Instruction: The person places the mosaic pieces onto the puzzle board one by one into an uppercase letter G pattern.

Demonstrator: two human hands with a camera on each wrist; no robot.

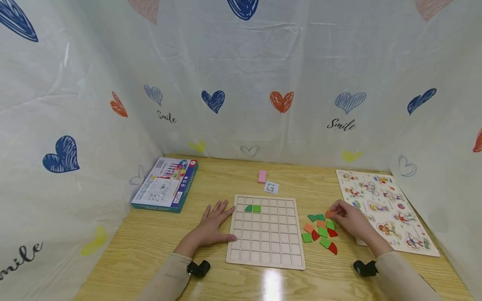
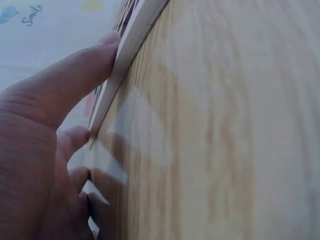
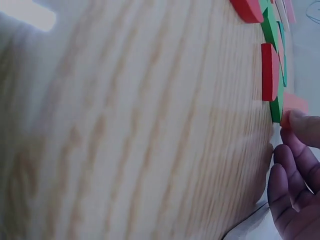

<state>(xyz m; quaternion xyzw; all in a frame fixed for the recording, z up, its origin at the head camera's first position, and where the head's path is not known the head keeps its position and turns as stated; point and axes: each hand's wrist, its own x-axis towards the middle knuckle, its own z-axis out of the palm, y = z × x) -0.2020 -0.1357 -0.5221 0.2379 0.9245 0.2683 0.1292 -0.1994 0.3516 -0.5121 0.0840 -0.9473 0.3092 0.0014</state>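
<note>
Your spread left hand (image 1: 209, 229) touches the grid board (image 1: 265, 235) at nine o'clock, likely steadying it, while off three o'clock your right hand (image 1: 351, 218) pinches an orange tile (image 1: 329, 215).

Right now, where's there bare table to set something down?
Bare table lies between the box and the pink block, between the card and the puzzle, and in front of the grid, between the sleeves. Crowded: right of the grid, by loose pieces and the right hand; left of it, by the left hand.
</note>
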